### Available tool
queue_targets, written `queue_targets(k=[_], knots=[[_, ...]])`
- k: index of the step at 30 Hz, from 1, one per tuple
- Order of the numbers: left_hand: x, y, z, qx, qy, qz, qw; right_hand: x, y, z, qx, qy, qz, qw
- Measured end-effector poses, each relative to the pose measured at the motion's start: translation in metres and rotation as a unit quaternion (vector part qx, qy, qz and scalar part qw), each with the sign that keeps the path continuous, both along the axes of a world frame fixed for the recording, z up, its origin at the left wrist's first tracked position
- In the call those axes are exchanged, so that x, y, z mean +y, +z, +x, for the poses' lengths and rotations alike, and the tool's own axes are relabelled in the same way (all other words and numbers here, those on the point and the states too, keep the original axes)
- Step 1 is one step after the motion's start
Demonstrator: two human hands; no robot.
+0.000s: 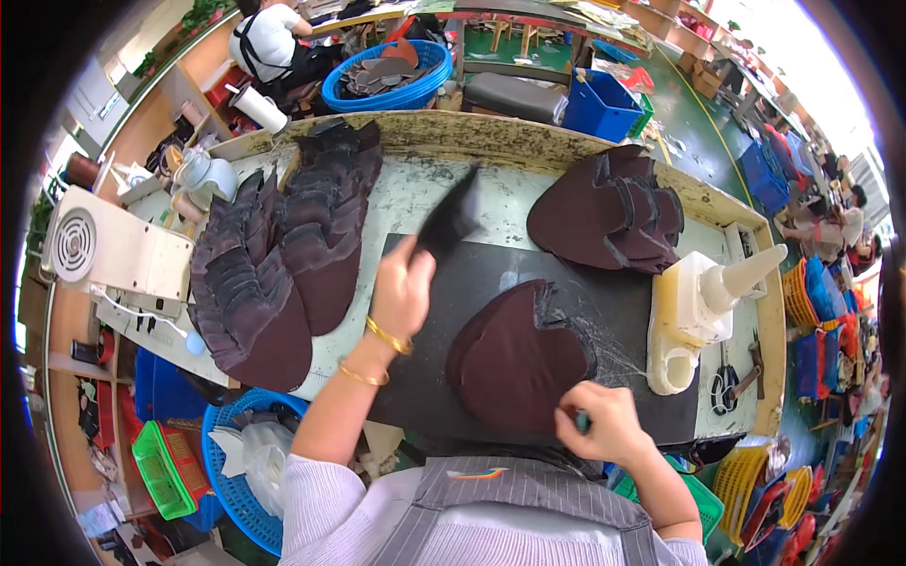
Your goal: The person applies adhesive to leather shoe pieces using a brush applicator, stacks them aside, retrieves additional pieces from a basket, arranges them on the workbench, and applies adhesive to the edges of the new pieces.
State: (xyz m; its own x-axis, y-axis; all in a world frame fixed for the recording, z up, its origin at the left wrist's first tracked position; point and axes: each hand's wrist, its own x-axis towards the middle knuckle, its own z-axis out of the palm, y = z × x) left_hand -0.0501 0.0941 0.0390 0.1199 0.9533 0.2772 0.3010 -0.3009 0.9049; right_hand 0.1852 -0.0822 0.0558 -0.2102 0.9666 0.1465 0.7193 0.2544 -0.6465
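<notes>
My left hand (404, 288) is raised over the dark work mat (429, 363), pinching a dark cut piece (451, 219) that is smeared by motion. My right hand (609, 422) is closed at the mat's near edge, beside a stack of maroon shoe-upper pieces (510, 363). A small green end (582, 422) of something slim shows in that fist; the rest of it is hidden. On the left, overlapping rows of similar pieces (250, 311) lie fanned out. Another stack (599, 212) of them rests at the far right of the bench.
A glue bottle (694, 297) with a long spout stands on the right, with black-handled scissors (725, 382) near it. At the left is a cream machine (118, 250). A raised rim (453, 141) borders the far bench edge. A blue basket (247, 472) sits below left.
</notes>
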Motion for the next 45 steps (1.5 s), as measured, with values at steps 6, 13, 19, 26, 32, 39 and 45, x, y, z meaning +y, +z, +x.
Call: queue_targets(k=[6,13,19,26,32,39,45], knots=[[0.138,-0.052,0.009,0.294,0.119,0.267,0.910,-0.021,0.027,0.067,0.233,-0.217,0.099,0.943],[0.092,-0.044,0.063,0.369,-0.078,0.245,0.893,-0.044,0.001,0.127,0.253,-0.449,0.020,0.857],[-0.058,-0.004,0.065,0.347,-0.488,0.194,0.777,-0.018,-0.005,0.142,0.233,-0.481,-0.045,0.844],[-0.076,-0.027,0.071,0.362,-0.474,0.195,0.779,0.041,0.000,0.074,0.393,-0.343,-0.056,0.851],[-0.076,-0.036,0.064,0.330,-0.455,0.182,0.807,0.088,-0.026,0.057,0.263,-0.261,-0.117,0.921],[-0.075,-0.035,0.063,0.337,-0.448,0.186,0.807,0.113,-0.029,0.045,0.213,-0.258,-0.077,0.939],[-0.073,-0.036,0.065,0.316,-0.449,0.196,0.813,0.133,-0.032,0.053,0.234,-0.196,-0.103,0.947]])
